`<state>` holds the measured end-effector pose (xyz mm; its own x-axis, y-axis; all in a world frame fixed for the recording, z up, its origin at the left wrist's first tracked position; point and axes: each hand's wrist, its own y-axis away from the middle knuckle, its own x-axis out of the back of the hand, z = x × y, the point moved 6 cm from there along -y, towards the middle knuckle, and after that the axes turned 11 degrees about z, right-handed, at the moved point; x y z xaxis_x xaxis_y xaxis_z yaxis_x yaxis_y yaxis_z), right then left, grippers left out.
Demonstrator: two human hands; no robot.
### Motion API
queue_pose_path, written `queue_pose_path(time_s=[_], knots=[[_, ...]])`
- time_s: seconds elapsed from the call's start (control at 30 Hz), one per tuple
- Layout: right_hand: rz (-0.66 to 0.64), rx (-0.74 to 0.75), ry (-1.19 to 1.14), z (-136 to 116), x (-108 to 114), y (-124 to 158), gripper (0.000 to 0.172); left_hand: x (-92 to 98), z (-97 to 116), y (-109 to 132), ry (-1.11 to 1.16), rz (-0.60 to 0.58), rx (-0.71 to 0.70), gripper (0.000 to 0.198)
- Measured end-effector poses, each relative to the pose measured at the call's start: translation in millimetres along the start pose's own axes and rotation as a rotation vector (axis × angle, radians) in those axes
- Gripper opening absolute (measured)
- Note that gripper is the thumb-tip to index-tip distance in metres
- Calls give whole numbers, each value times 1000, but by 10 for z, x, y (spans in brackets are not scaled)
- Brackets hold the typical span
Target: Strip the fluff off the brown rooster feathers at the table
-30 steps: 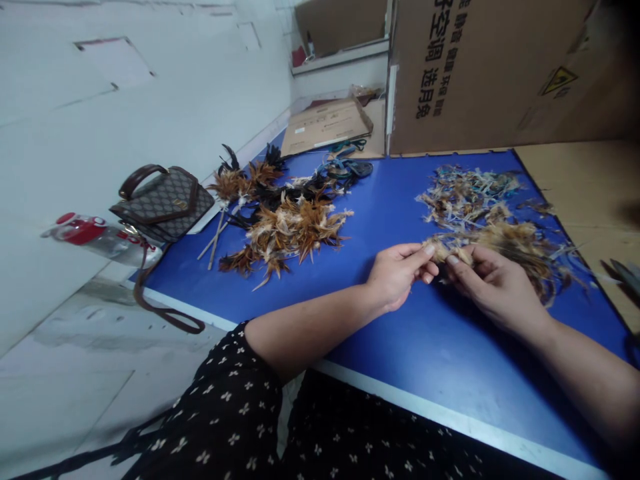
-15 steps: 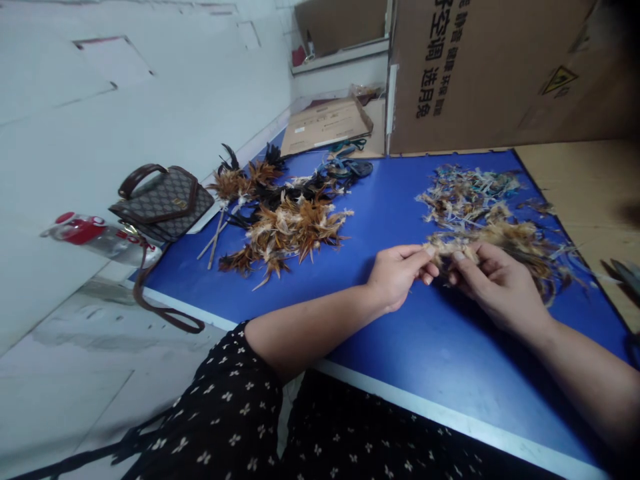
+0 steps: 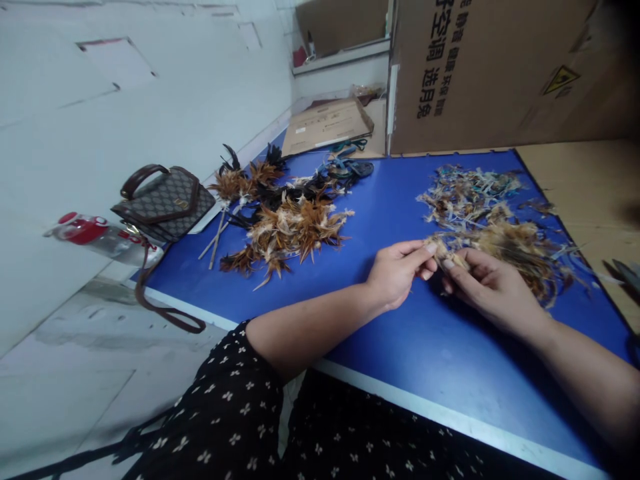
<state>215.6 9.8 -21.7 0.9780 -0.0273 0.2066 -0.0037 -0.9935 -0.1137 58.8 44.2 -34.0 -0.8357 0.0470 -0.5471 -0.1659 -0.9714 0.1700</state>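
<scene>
My left hand (image 3: 400,272) pinches a small tuft of tan feathers (image 3: 438,249) between thumb and fingertips. Close beside it, my right hand (image 3: 493,287) grips the same tuft from the right, thumb on top and fingers curled beneath. The hands are just apart, held above the blue table (image 3: 430,353). Right behind them lies a loose heap of brown and tan feathers (image 3: 520,247). Past that is a scattered pile of pale and bluish feather scraps (image 3: 470,190). How the tuft is joined inside my fingers is hidden.
Brown feather bunches (image 3: 295,230) and black feathers lie left of centre, near two thin sticks (image 3: 216,243). A patterned handbag (image 3: 167,200) and a red-capped bottle (image 3: 103,237) stand at the left edge. Flat cardboard (image 3: 327,123) and a large carton (image 3: 490,73) are behind; dark scissor-like blades (image 3: 625,277) lie right.
My right hand has shifted slightly left, closer to my left hand, and the tuft between them is more bunched up. My left hand is almost still.
</scene>
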Motion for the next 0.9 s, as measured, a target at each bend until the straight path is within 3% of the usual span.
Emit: queue_pose_path(time_s=[0.17, 0.27, 0.37, 0.53, 0.73, 0.8, 0.9], knots=[[207, -51, -75, 51, 240, -65, 58, 103, 187, -54, 72, 156, -62, 37], [361, -79, -215, 71, 376, -100, 60, 129, 242, -74, 84, 187, -75, 31], [424, -95, -342, 70, 428, -133, 56, 130, 275, -77, 89, 212, -85, 24], [460, -103, -455, 23, 481, -191, 42, 137, 293, -87, 86, 247, -92, 20], [391, -99, -567, -9, 462, -173, 27, 137, 423, -55, 132, 223, -210, 16], [367, -71, -478, 6, 440, -127, 28, 154, 498, -47, 130, 250, -252, 20], [285, 33, -156, 1, 367, -61, 31, 191, 561, -63, 121, 282, -298, 30]])
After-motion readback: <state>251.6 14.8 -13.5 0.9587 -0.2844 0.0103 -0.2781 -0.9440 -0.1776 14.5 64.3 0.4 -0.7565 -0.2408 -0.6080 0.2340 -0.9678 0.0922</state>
